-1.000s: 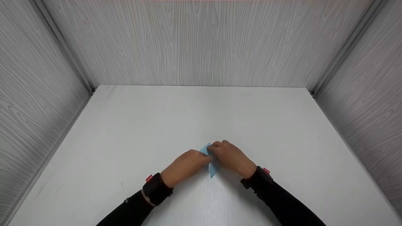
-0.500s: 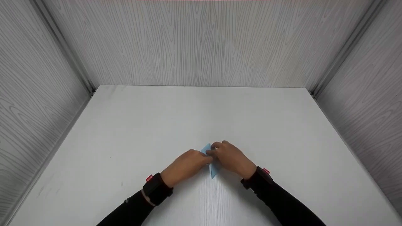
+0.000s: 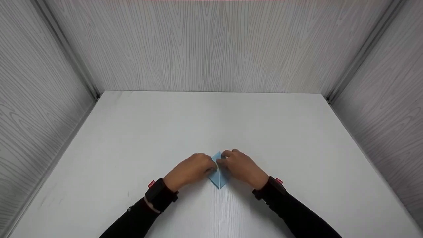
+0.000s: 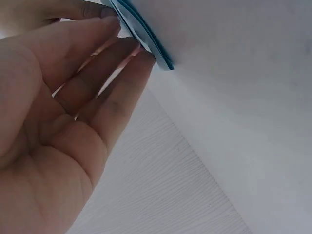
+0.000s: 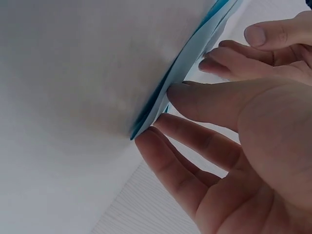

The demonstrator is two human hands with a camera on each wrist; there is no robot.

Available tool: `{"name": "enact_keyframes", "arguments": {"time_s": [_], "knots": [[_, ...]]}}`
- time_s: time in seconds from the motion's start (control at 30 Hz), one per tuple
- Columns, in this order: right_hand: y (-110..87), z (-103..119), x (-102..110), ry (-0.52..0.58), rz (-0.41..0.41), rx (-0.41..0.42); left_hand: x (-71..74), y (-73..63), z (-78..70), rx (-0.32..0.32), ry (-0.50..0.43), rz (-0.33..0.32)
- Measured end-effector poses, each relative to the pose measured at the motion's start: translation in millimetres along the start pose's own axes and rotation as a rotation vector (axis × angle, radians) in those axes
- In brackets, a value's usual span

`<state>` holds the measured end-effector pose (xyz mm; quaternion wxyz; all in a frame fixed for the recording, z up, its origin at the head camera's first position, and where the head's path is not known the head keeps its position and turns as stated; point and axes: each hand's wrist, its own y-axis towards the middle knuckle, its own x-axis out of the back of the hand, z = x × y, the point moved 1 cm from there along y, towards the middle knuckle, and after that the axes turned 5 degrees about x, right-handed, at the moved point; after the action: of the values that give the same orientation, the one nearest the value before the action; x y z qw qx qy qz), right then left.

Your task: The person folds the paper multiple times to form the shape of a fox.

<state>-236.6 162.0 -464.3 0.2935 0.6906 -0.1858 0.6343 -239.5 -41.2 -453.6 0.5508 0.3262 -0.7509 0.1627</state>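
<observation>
A small blue sheet of folded paper (image 3: 214, 178) lies on the table, with a seam down its middle. My left hand (image 3: 193, 168) is at its left half. In the left wrist view, my left fingertips (image 4: 146, 54) touch the edge of the paper (image 4: 146, 36). The right wrist view has the left thumb (image 5: 256, 36) apart from the left fingers, with no paper between them. My right hand (image 3: 243, 167) pinches the right half, its thumb (image 5: 180, 97) on the paper (image 5: 190, 61) and fingertips at the edge. Both hands partly hide the paper.
The white table (image 3: 211, 122) reaches a wood-grain back panel (image 3: 211, 46). Similar panels stand on the left (image 3: 29, 99) and right (image 3: 390, 99). Both wrists carry black bands, the left one (image 3: 162, 195) and the right one (image 3: 270, 187).
My left hand has drawn back a little to the left, and its thumb has left the seam. More of the paper's left half now shows. My right hand has stayed almost still.
</observation>
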Motion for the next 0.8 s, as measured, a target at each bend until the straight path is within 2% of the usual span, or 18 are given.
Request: {"name": "enact_keyframes", "arguments": {"time_s": [0.13, 0.33, 0.47, 0.7, 0.8], "knots": [[-0.6, 1.5, -0.2, -0.028, 0.008, 0.015, -1.2, -0.2, 3.9, 0.03, 0.047, -0.026], [-2.4, 1.8, -1.0, -0.089, 0.017, 0.055, -1.0, -1.4, 8.0, -0.024, 0.049, -0.038], [-3.9, 1.8, -1.5, -0.1, 0.013, 0.072, -0.9, -2.2, 8.7, -0.034, 0.049, -0.036], [-3.5, 3.4, -1.1, -0.097, 0.019, 0.068, -0.7, -2.6, 9.4, -0.027, 0.049, -0.03], [-3.5, 3.8, -0.2, -0.107, 0.024, 0.07, 1.1, -1.6, 9.9, 0.001, 0.028, -0.029]]}}
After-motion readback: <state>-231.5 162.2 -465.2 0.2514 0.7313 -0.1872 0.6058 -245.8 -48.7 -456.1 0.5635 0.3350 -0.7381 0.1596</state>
